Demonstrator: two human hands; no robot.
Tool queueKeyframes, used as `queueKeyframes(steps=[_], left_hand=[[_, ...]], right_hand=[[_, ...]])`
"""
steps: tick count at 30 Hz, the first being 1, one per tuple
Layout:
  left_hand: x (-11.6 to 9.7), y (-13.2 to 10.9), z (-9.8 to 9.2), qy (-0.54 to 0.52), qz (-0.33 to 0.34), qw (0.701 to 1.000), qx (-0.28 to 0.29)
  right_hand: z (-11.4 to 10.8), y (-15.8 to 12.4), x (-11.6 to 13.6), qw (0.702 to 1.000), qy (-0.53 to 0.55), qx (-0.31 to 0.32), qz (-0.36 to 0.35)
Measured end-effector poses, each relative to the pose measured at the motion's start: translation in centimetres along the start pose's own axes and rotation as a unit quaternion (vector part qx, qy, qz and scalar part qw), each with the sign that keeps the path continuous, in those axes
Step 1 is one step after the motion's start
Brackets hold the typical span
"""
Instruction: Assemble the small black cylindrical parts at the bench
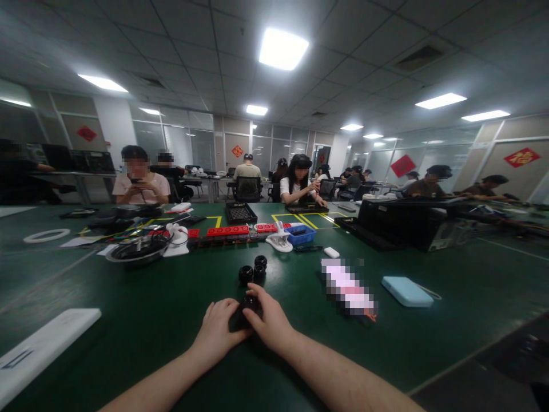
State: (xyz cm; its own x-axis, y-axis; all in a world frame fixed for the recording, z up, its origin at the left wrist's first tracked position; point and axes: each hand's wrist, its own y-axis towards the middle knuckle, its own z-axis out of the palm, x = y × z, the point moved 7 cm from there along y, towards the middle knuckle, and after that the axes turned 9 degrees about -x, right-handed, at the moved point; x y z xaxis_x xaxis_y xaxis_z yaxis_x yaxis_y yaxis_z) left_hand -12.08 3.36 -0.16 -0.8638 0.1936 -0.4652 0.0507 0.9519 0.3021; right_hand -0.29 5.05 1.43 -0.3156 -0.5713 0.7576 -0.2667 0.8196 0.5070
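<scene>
A shiny black round piece, whose exact kind I cannot tell, is on the green table between my two hands. My right hand curls over it from the right, with the thumb on its near side. From the left, my left hand closes around its other side, and part of the piece is hidden by the fingers. Just beyond my fingertips stand similar black round pieces: one on the left, one at the back and one in front of that.
Right of my hands lie a blurred pink item and a light blue case. A white slab is at left. Further back are a red power strip, a blue basket and a black computer case. Other people sit beyond.
</scene>
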Motion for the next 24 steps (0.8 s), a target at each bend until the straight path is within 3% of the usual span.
queueKeyframes(steps=[4, 12, 19, 24], left_hand=[[-0.3, 0.0, -0.1, 0.001, -0.004, 1.000, 0.007], [-0.2, -0.1, -0.2, 0.005, -0.001, 1.000, 0.001], [0.0, 0.1, -0.5, 0.025, -0.029, 0.999, 0.013], [0.5, 0.5, -0.6, 0.038, -0.015, 0.999, 0.015]], right_hand=[[-0.2, -0.2, 1.3, 0.999, -0.007, 0.019, -0.039], [-0.5, -0.1, 1.3, 0.998, 0.006, 0.023, -0.055], [0.4, -0.4, 1.9, 0.993, 0.004, 0.082, -0.089], [0.6, -0.3, 1.2, 0.995, -0.008, 0.051, -0.088]])
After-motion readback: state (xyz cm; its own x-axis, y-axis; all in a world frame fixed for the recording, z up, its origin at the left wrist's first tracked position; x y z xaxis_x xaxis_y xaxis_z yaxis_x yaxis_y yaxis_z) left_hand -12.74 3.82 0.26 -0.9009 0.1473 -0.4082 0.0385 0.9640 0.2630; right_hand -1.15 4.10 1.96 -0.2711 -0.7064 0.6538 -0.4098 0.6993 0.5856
